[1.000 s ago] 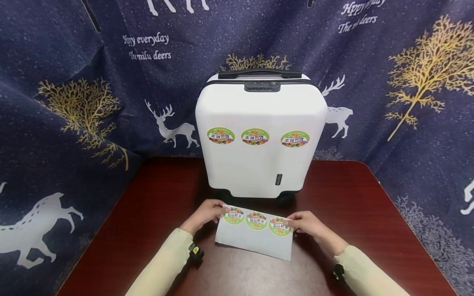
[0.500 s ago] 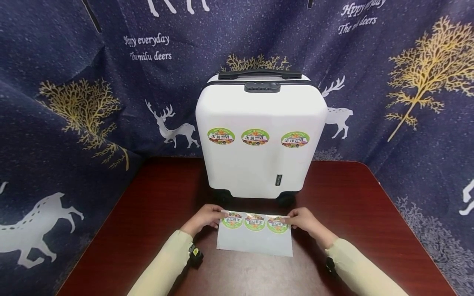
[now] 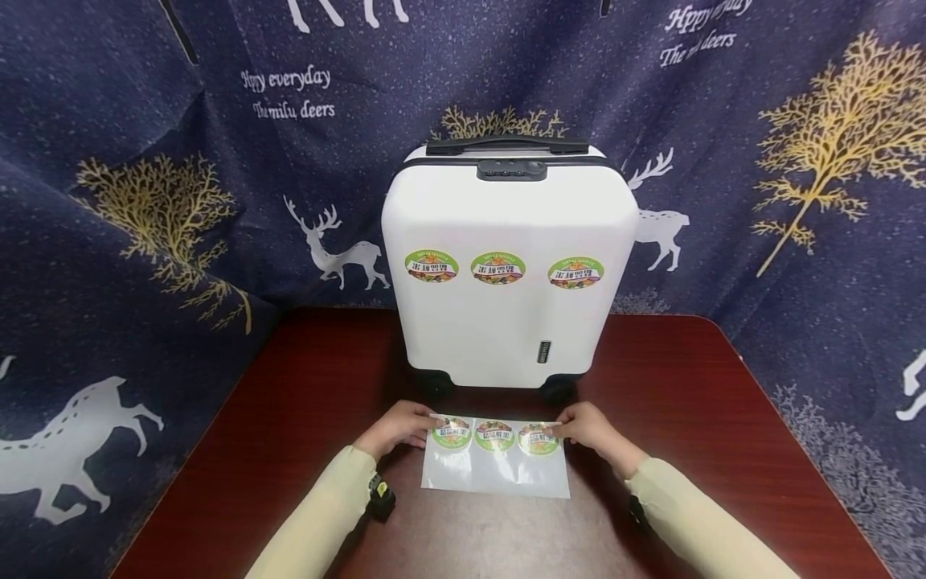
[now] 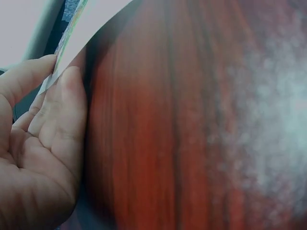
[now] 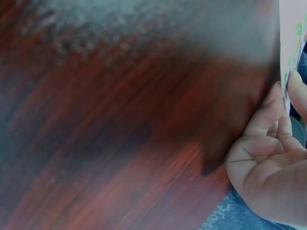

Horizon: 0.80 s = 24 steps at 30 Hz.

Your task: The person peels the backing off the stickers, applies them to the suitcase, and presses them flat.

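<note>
Both hands hold a white sticker sheet (image 3: 496,474) by its far corners, in front of the suitcase. Three round green fruit stickers run along its far edge. My left hand (image 3: 399,426) pinches the far left corner; the left wrist view shows thumb and fingers on either side of the sheet (image 4: 79,45). The far right corner is pinched by my right hand (image 3: 589,429), its thumb overlapping the right-hand sticker. In the right wrist view the sheet (image 5: 289,33) stands edge-on between thumb and fingers. A white suitcase (image 3: 499,326) stands upright behind, bearing three similar oval stickers across its front.
Under everything lies a dark red wooden table (image 3: 311,402) with a glossy near part. Behind the suitcase hangs a navy curtain (image 3: 304,161) printed with deer and golden trees. A black device is strapped at each wrist.
The sheet has levelled out from a tilt, its right side shifting slightly left and its near edge straightening. My right hand has moved a little left; my left hand has come slightly nearer.
</note>
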Each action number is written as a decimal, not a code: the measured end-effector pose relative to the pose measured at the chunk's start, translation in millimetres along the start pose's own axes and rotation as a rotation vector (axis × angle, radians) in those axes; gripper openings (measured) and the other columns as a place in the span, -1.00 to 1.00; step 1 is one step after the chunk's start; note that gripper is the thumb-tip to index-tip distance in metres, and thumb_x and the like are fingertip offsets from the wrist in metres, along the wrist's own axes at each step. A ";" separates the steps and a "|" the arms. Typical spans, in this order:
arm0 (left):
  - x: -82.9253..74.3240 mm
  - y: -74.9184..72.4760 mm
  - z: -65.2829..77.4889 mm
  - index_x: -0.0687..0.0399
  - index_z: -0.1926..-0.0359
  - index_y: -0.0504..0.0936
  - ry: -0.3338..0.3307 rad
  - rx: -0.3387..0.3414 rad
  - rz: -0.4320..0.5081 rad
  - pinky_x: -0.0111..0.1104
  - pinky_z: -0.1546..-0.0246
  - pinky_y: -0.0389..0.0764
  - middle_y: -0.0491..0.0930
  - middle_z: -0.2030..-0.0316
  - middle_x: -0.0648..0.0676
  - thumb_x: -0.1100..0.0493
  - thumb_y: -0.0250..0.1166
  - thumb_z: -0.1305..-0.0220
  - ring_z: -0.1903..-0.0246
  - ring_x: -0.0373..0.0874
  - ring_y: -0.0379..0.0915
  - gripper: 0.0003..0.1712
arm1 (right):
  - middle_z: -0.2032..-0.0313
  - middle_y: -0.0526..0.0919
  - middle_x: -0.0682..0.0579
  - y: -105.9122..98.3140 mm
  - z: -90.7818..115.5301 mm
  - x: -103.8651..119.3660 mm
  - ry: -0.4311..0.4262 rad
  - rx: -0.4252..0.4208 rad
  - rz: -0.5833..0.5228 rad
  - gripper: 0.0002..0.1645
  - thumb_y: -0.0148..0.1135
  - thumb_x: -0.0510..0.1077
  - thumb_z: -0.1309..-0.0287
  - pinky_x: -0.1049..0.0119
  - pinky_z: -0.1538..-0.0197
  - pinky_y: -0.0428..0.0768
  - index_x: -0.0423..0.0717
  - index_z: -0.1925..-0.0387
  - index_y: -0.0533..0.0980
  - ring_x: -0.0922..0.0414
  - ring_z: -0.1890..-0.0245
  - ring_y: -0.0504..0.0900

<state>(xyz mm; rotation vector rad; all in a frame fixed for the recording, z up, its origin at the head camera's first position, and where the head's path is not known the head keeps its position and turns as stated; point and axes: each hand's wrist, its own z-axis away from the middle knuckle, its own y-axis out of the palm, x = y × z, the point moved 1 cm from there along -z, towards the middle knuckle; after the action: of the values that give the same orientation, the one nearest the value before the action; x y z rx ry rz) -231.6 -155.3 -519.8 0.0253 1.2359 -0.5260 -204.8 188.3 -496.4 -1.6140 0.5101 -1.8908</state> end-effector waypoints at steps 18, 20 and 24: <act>1.5 1.4 -5.7 0.58 -0.08 0.57 -0.046 -0.016 -0.013 -0.36 0.32 0.76 0.75 0.22 0.29 0.26 0.33 -0.31 0.38 -0.20 0.69 -0.55 | 0.71 0.32 0.17 5.0 -6.7 1.7 0.013 -0.043 0.143 -0.53 0.54 -0.10 0.02 0.40 0.53 0.24 -0.04 0.74 0.39 0.21 0.64 0.28; 2.4 1.8 -6.5 0.58 -0.08 0.57 -0.048 -0.024 -0.013 -0.36 0.33 0.76 0.75 0.22 0.28 0.26 0.33 -0.31 0.38 -0.20 0.69 -0.55 | 0.67 0.40 0.13 5.4 -5.9 2.4 0.020 -0.050 0.163 -0.59 0.55 -0.09 0.03 0.38 0.51 0.29 -0.09 0.68 0.46 0.18 0.60 0.34; 2.7 2.7 -6.6 0.57 -0.06 0.59 -0.044 -0.020 -0.010 -0.37 0.33 0.76 0.76 0.23 0.28 0.25 0.34 -0.30 0.39 -0.20 0.69 -0.56 | 0.47 0.64 -0.05 3.4 -4.2 3.3 0.007 -0.051 0.200 -0.62 0.57 -0.07 0.05 0.29 0.40 0.47 -0.28 0.41 0.58 0.10 0.47 0.50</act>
<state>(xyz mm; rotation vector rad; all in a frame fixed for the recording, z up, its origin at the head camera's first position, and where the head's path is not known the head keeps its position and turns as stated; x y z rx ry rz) -235.8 -152.0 -525.2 -0.0095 1.1986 -0.5199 -208.6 183.2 -496.8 -1.5276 0.7012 -1.7486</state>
